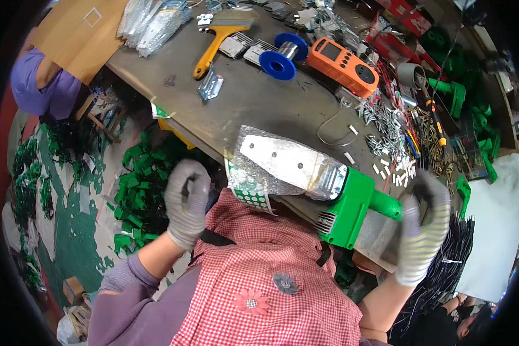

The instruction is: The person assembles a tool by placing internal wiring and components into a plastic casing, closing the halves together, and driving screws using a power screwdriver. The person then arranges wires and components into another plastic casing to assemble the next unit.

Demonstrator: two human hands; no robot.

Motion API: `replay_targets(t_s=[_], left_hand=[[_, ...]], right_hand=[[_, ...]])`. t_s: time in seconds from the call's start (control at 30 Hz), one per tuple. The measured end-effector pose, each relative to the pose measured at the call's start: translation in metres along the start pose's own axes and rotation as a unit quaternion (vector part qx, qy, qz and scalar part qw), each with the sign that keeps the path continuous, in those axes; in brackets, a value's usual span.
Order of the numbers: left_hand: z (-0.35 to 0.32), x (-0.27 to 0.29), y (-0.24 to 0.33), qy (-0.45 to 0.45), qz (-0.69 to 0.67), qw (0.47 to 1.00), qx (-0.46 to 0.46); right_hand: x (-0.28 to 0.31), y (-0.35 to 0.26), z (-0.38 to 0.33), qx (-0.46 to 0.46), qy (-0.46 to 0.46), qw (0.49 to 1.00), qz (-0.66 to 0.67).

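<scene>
1. We see our gloved left hand (187, 224) loosely curled, nothing visible in it; a pile of green parts (137, 193) lies to its left.
2. Our gloved right hand (425, 236), blurred, is open, thumb and fingers apart, just beside the green handled housing (352, 207).
3. We have that housing between both hands, nearer the right, its wrapped metal plate (285, 163) pointing toward the left.
4. Ahead of our right hand lie small white pieces (410, 170).

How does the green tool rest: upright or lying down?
The green tool is lying down: its long pale plate and handle point sideways.
</scene>
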State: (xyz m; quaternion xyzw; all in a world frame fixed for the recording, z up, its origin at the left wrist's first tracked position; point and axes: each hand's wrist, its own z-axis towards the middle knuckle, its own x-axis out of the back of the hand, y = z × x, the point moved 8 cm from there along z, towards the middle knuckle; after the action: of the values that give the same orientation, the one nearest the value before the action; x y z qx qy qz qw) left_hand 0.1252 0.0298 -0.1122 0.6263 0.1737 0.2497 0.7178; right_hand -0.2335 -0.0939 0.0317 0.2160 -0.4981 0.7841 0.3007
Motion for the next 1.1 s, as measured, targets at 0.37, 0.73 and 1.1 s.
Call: replay_targets(t_s=[0.37, 0.73, 1.1], left_hand=[[-0.025, -0.038, -0.023, -0.183, -0.144, 0.953, 0.192], [-0.022, -0.036, -0.015, -0.195, -0.165, 0.94, 0.226], [-0.012, -0.029, 0.011, -0.193, -0.006, 0.974, 0.115]], right_hand=[[-0.169, -0.132, -0.064, 0.324, -0.353, 0.877, -0.039], [-0.172, -0.154, -0.07, 0.442, -0.301, 0.84, -0.094], [-0.176, -0.138, -0.058, 0.367, -0.252, 0.896, 0.004]])
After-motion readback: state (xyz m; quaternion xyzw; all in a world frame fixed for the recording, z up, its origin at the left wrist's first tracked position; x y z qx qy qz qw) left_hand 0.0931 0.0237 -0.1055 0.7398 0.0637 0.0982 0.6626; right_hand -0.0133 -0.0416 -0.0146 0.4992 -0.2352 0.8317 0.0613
